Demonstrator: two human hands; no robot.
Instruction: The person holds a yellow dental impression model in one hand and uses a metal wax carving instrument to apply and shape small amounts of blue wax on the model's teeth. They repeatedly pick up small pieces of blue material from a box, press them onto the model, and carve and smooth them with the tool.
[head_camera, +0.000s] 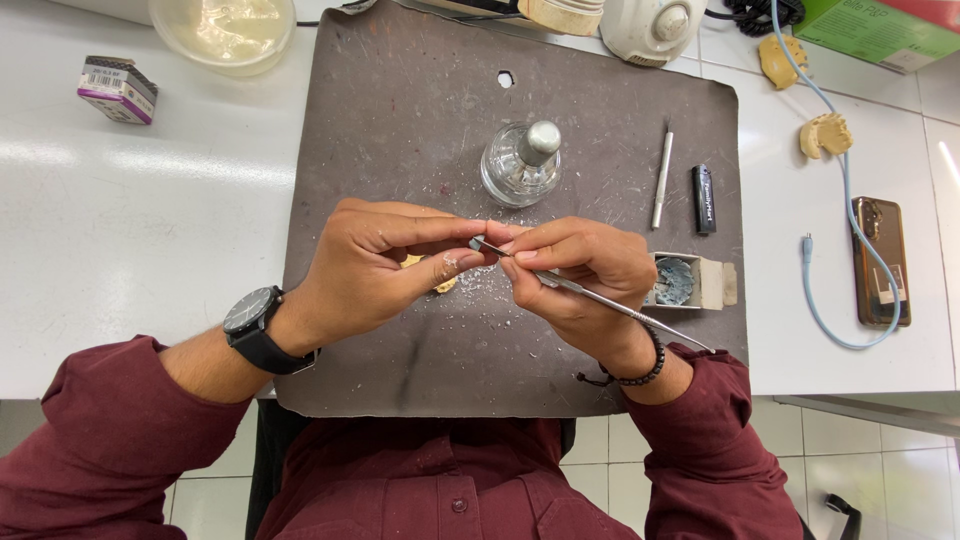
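Both hands meet over the dark work mat (400, 120) on the white counter (150, 200): the left hand (385, 262) has its grip closed, thumb and fingers pinching a small yellowish wax piece (440, 285) that mostly hides beneath the palm, just above a scatter of pale shavings (470, 290). The right hand (580, 275) is closed pen-style around a slim metal carving tool (600, 297), its tip meeting the left fingertips. To carve cleanly here, I'd judge short, light strokes best, with the two hands braced against each other so the blade cannot slip toward the fingers, and the piece turned rather than the tool. Just behind sits a glass spirit lamp (520, 163) with a metal cap; to the right lie a thin white instrument (661, 178), a black lighter (704, 199) and a small box holding bluish material (680, 281). Two yellow dental casts (826, 134) and a phone (880, 260) rest off the mat
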